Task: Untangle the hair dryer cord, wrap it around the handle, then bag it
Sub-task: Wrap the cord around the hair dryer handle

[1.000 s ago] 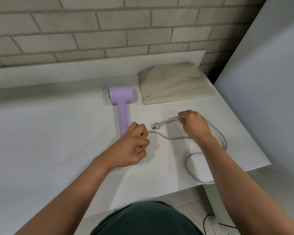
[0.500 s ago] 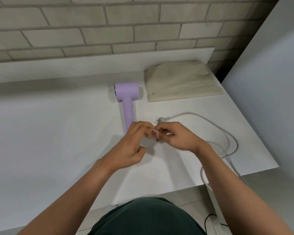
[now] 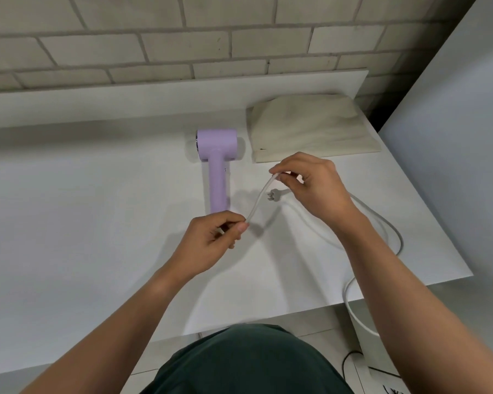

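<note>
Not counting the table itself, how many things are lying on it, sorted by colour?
Purple: 1, the hair dryer
White: 1, the cord, pinched by the left hand and the right hand
Beige: 1, the cloth bag
Total: 3

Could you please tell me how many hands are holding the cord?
2: the left hand pinches the cord below the dryer; the right hand pinches it near the bag.
</note>
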